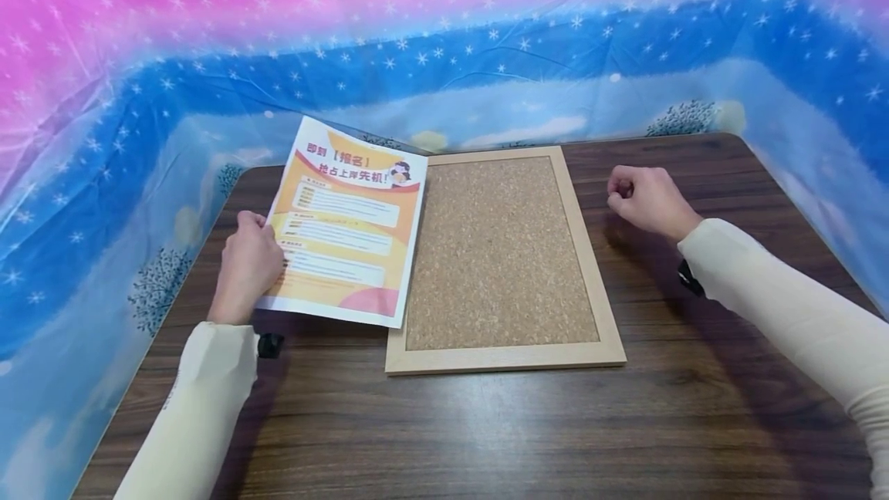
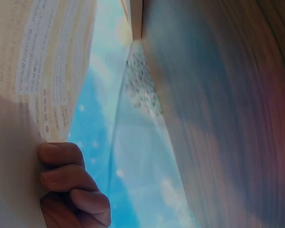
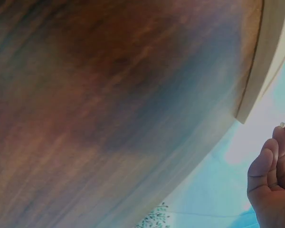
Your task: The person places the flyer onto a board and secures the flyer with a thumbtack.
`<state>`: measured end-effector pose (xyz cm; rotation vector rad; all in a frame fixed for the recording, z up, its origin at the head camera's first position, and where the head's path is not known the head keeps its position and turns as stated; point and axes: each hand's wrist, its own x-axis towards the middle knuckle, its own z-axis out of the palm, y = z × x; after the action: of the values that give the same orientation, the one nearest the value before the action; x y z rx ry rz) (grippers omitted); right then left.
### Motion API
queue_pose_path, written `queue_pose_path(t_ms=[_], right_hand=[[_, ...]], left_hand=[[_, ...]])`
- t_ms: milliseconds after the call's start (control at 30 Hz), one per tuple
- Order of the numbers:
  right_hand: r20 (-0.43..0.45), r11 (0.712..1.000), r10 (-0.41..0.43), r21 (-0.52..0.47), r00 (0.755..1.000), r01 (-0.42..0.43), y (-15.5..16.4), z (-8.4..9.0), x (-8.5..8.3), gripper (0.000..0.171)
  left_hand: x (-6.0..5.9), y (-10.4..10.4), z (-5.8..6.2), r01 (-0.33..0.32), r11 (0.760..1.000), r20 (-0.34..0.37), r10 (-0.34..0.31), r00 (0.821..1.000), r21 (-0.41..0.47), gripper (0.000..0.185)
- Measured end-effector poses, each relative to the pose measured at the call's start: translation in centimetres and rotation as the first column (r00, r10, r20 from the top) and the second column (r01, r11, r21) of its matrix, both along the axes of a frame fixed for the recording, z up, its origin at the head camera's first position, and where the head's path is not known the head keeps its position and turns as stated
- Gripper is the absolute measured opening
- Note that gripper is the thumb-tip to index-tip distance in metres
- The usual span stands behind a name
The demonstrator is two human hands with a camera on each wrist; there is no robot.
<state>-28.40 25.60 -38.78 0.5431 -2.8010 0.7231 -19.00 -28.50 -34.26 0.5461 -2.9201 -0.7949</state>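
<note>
My left hand (image 1: 250, 262) grips the left edge of a printed flyer (image 1: 347, 222), an orange, yellow and white sheet with text boxes. The flyer is held above the table and overlaps the left side of a cork board (image 1: 496, 253) with a pale wooden frame. In the left wrist view, curled fingers (image 2: 61, 154) lie against the flyer's back (image 2: 61, 61). To the right of the board my right hand (image 1: 653, 199) is raised over the table. Its thumb and index finger pinch a tiny whitish object (image 3: 282, 125), mostly hidden by the fingertips.
The board lies on a dark wood-grain table (image 1: 486, 438). A pink and blue cloth (image 1: 444, 45) with snowflakes hangs around the table's back and sides. Black wrist straps (image 1: 271, 345) show at both cream sleeves (image 1: 201, 400).
</note>
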Motion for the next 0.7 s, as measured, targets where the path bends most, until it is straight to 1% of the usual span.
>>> queue_pose_path(t_ms=[200,333,500,600,700], right_hand=[[-0.002,1.0,0.003,0.007,1.0,-0.003,-0.4,0.6,-0.2,0.006],[0.006,1.0,0.004,-0.006,1.0,-0.004,-0.9,0.9,-0.2,0.005],[0.008,1.0,-0.003,-0.027,1.0,0.003,-1.6,1.6,0.0,0.004],[0.023,1.0,-0.014,-0.028,1.0,0.014,-2.0,1.8,0.0,0.004],[0.049,1.0,-0.019,-0.007,0.999,0.019,-2.2,2.0,0.0,0.003]], left_hand=[[-0.5,2.7,-0.6,0.043,0.999,0.012,-0.043,0.999,0.012,0.036],[-1.0,4.4,-1.4,0.073,0.997,-0.001,-0.073,0.997,0.012,0.035],[-1.5,6.1,-2.5,0.09,0.996,-0.009,-0.09,0.996,0.022,0.033],[-1.7,7.1,-3.1,0.105,0.994,0.0,-0.105,0.995,0.033,0.031],[-1.8,7.9,-3.7,0.138,0.99,0.023,-0.139,0.99,0.036,0.032]])
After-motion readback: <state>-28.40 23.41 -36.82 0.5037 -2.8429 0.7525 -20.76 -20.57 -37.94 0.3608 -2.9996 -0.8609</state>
